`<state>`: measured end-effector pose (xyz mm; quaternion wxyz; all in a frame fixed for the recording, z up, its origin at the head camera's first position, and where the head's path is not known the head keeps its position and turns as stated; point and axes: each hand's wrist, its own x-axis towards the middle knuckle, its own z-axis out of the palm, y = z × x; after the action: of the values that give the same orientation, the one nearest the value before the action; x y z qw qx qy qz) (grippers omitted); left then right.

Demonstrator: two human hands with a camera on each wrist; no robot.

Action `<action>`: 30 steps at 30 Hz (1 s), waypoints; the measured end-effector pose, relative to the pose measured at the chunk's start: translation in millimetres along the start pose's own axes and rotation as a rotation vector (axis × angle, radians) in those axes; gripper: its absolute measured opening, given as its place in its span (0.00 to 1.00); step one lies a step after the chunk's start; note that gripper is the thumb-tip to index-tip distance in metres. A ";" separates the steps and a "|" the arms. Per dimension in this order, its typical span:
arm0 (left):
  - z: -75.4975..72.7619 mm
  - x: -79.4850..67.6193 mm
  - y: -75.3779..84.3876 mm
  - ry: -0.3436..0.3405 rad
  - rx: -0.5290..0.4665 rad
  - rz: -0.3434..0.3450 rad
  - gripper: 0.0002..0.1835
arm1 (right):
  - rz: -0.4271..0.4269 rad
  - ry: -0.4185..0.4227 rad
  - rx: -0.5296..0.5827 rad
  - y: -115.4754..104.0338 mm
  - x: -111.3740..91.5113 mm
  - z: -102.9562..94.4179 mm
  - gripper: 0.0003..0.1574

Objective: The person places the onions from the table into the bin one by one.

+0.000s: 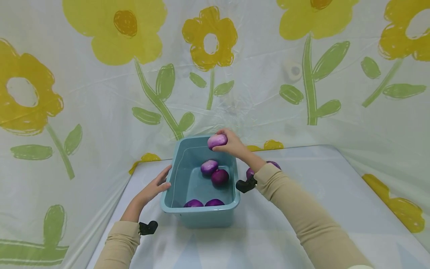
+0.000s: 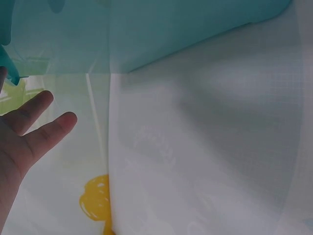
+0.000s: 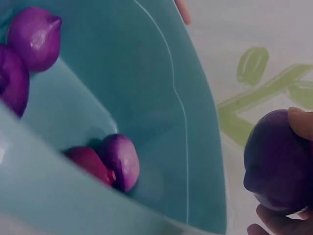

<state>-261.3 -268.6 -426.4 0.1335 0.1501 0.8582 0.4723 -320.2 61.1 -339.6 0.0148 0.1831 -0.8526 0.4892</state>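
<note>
A purple onion (image 1: 217, 141) is gripped in my right hand (image 1: 231, 144), over the far right part of a blue plastic basin (image 1: 209, 220). The right wrist view shows the held onion (image 3: 279, 164) between thumb and fingers, beyond the basin's rim. Inside the basin lie several onions: a pale purple onion (image 1: 209, 167) touching a dark red-purple onion (image 1: 220, 177), and more against the near wall, partly hidden by the rim. My left hand (image 1: 152, 189) is at the basin's left side, fingers straight and spread; whether it touches the rim I cannot tell.
On the table (image 1: 302, 186), right of the basin, more purple onions (image 1: 273, 164) lie partly hidden behind my right wrist. A pale curtain (image 1: 255, 86) with yellow flowers hangs behind and around the table. Black wrist mounts (image 1: 246, 184) sit on both sleeves.
</note>
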 end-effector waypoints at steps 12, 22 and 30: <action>-0.1 -0.3 1.6 -0.004 -0.011 -0.012 0.41 | -0.100 -0.050 -0.054 -3.1 -4.4 27.0 0.34; -0.4 -1.9 2.2 0.005 -0.002 -0.007 0.42 | -0.081 -0.040 -0.029 -4.8 -6.9 20.7 0.31; -0.4 -0.9 1.5 0.001 -0.011 -0.008 0.41 | -0.031 0.048 -0.041 8.0 -14.4 -9.7 0.33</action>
<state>-260.5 -268.5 -424.8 0.1358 0.1459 0.8562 0.4767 -310.8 77.1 -344.1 0.0466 0.1840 -0.8589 0.4756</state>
